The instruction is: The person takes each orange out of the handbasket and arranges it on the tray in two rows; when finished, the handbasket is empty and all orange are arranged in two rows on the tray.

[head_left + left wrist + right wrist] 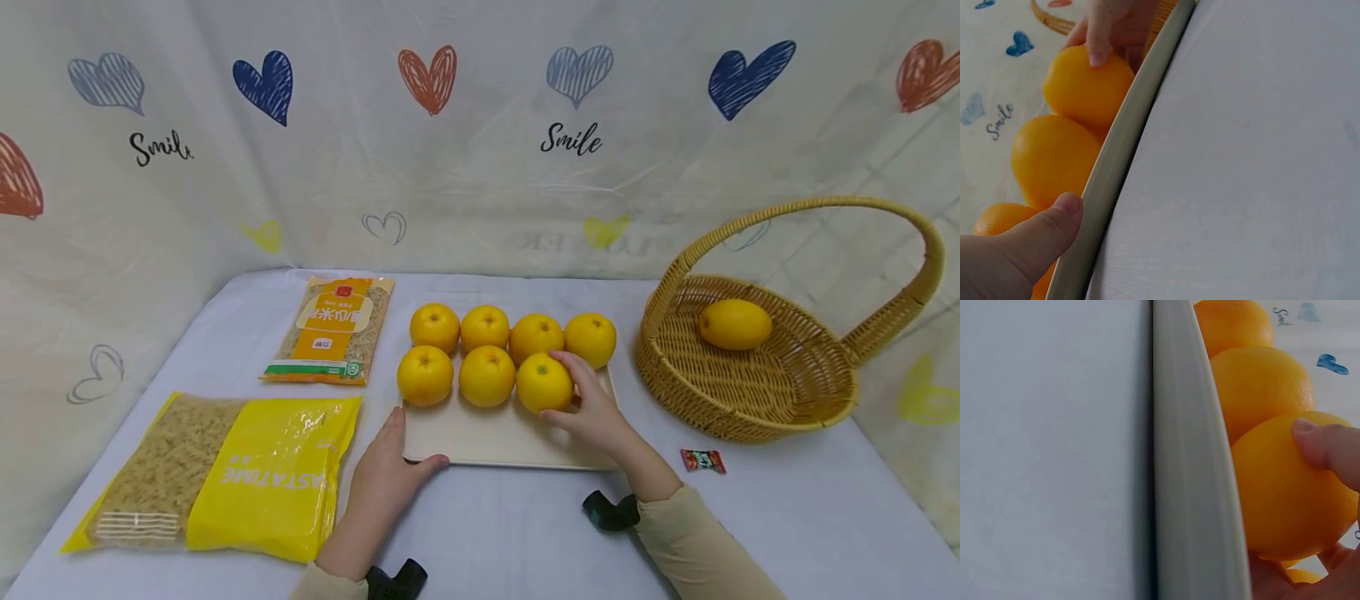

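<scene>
A shallow cream tray carries oranges in two rows: several in the back row and three in the front row. My right hand grips the rightmost front orange, thumb on its near side and fingers round the far right side. In the right wrist view, that orange touches its neighbour. My left hand rests against the tray's front left corner. Its fingers lie straight along the left side, and the thumb touches the front rim.
On the right stands a wicker basket with a tall handle and a yellow mango-like fruit inside. A small wrapped candy lies before it. To the left are a yellow pasta bag and a smaller grain bag.
</scene>
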Available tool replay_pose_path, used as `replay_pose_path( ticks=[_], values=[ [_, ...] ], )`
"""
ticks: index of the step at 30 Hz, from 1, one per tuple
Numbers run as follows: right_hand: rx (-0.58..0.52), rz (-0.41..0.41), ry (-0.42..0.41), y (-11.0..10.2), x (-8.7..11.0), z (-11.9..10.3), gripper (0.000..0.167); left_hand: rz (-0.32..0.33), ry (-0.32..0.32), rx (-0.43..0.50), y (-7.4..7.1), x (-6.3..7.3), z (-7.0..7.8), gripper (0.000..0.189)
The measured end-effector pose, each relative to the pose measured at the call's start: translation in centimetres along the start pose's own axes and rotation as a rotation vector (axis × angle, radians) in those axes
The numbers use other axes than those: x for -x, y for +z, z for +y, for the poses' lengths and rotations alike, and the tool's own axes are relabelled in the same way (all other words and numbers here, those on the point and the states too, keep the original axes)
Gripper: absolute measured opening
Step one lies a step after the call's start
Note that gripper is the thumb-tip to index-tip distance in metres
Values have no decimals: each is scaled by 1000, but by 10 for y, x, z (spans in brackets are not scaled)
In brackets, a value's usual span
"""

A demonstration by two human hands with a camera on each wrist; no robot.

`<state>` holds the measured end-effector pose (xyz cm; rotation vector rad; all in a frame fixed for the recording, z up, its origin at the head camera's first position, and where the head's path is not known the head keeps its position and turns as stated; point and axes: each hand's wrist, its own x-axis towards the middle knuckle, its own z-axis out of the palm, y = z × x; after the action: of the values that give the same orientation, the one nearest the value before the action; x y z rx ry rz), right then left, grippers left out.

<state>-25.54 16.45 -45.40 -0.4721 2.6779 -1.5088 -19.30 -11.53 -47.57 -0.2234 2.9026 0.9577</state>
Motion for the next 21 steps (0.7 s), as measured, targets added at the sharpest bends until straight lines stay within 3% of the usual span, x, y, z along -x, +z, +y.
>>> replay_pose_path(
  ticks=[21],
  values=[
    [-54, -89, 120, 5, 0, 6, 91, -3, 14, 12, 0, -1, -1, 108]
  ],
)
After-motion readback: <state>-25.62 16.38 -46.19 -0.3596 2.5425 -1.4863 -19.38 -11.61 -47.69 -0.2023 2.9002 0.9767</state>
